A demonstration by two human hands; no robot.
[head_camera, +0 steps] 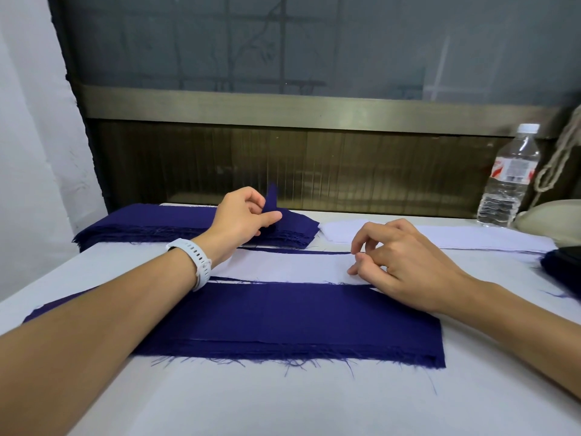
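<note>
L hand [242,215], centre-left of frame, pinches the corner of the top piece [273,196] btw thumb and forefinger. That corner is lifted and stands upright above the stack of navy fabric pieces [151,223]. The other fingers are curled in behind. The stack lies at the far left of the table [251,404], its frayed edges facing the camera. A white watch [195,259] sits on the L wrist.

R hand [399,262], centre-right, is palm down w/ fingers curled, tips touching the white strip [283,265]. Thumb and forefinger are close together at the strip's upper edge, but can't tell if they actually hold it. The strip runs across mid-frame, just below the stack and just above a single navy piece [298,322]. That piece lies flat in the lower centre, w/ loose threads along its near edge, and the L forearm crosses its left end.

More white strips [471,237] lie flat upper right, beside the stack. A clear water bottle [507,180] stands upright at the far right, w/ a rope [559,152] hanging next to it. Dark fabric [562,262] shows at the right edge.
</note>
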